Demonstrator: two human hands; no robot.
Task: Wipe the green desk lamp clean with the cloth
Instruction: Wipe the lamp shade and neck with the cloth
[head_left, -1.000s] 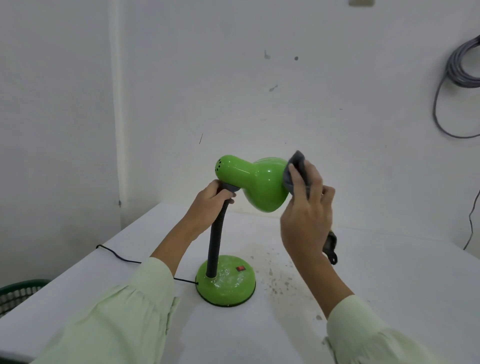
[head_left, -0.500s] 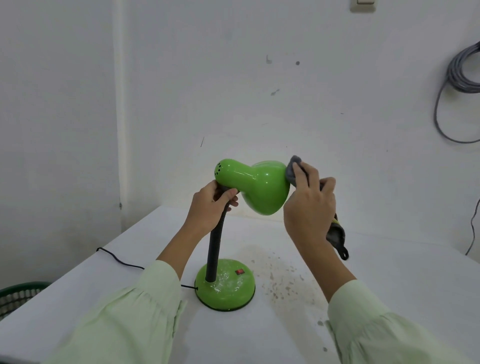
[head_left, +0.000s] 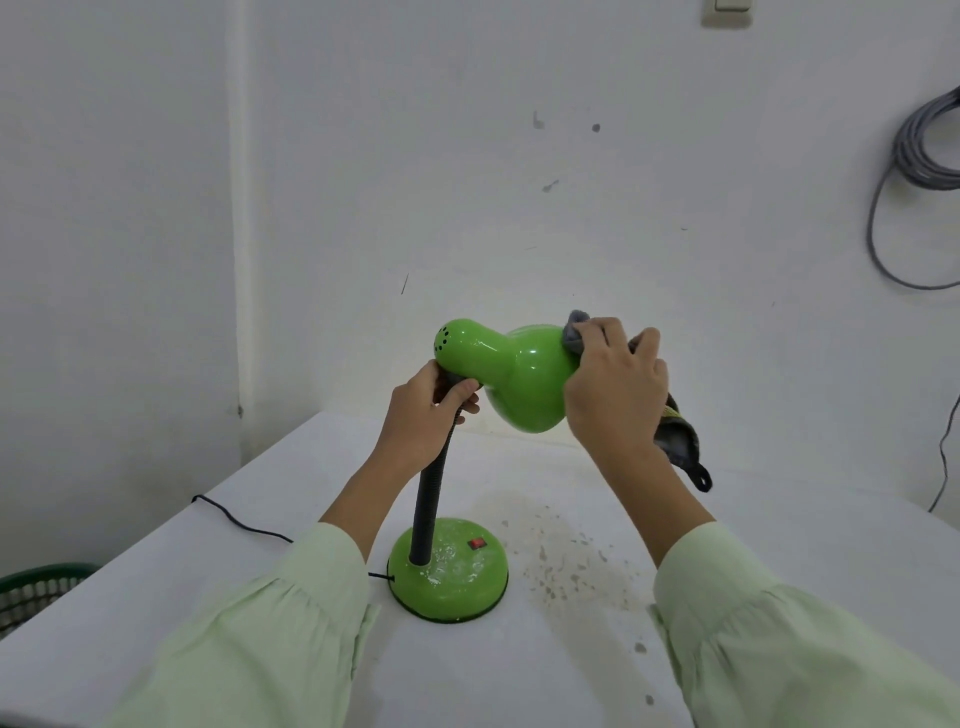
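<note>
- On the white table (head_left: 753, 525), the green desk lamp (head_left: 511, 374) stood upright, its shade tilted just above the left hand's hold.
- Left hand (head_left: 421, 415) was clenched around the top of the black gooseneck (head_left: 428, 512), steadying it.
- Right hand (head_left: 615, 387) pressed the grey cloth (head_left: 574, 332) to the shade's far side; the loose end hung behind the wrist.
- Advice: keep the neck braced, wipe with light curved strokes, gather the slack.
- Base (head_left: 449, 571), below both grips, looked speckled and not yet wiped.
</note>
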